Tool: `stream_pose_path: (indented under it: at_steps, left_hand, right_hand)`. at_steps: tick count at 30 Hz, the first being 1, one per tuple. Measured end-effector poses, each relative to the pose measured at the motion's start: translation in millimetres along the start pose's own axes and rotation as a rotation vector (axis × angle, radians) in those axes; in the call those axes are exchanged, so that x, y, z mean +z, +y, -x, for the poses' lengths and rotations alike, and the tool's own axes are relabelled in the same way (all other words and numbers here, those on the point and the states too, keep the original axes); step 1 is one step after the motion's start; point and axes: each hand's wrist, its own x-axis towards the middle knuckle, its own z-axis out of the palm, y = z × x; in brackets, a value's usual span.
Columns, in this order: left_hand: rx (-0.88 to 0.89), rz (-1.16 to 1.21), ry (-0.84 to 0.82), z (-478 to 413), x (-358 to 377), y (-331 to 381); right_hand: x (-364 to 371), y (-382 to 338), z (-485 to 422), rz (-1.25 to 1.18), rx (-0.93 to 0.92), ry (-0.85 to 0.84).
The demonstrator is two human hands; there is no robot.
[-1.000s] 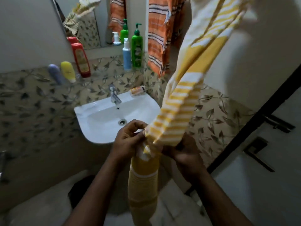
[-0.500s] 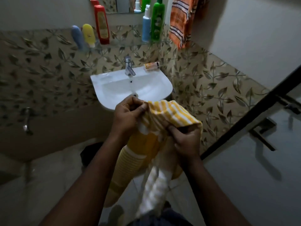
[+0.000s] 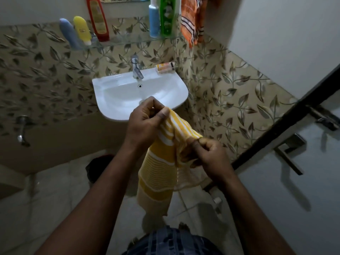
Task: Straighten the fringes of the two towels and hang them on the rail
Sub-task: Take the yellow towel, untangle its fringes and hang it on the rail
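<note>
A yellow towel with white stripes (image 3: 158, 173) hangs bunched between my hands, in front of the sink. My left hand (image 3: 144, 124) pinches its upper edge with thumb and fingers. My right hand (image 3: 209, 155) grips the towel's edge lower and to the right, fingers curled round the cloth. The rest of the towel drops toward the floor. An orange striped towel (image 3: 191, 21) hangs at the top, on the wall right of the shelf. The rail itself is out of view.
A white sink (image 3: 114, 100) with a tap (image 3: 136, 68) and a soap packet (image 3: 164, 67) is straight ahead. A glass shelf (image 3: 128, 40) above carries several bottles. A door with a handle (image 3: 288, 153) stands at the right. A wall tap (image 3: 22, 127) sits low left.
The yellow towel, draped from above a second ago, has come down into my hands. My hands have moved apart along its edge. The view has tilted downward.
</note>
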Motion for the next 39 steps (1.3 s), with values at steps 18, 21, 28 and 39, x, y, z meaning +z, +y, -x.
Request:
stream_pose_path:
  at_steps: [18,21,28,39]
  left_hand:
    - [0.037,-0.261,-0.131,-22,30,-10]
    - [0.017,-0.358,-0.162,-19,25,-10]
    - [-0.381,-0.449,-0.512,-4,-4,-17]
    - [-0.077,-0.12,0.069,1,-5,-3]
  right_hand:
    - [-48,-10,-102,0.152,-0.224,-0.406]
    - [-51,-12,-103,0.192,-0.279,-0.359]
    - [-48,-16,-91,0.259,-0.567,0.309]
    - [-11,16,-35,0.352,-0.68,-0.102]
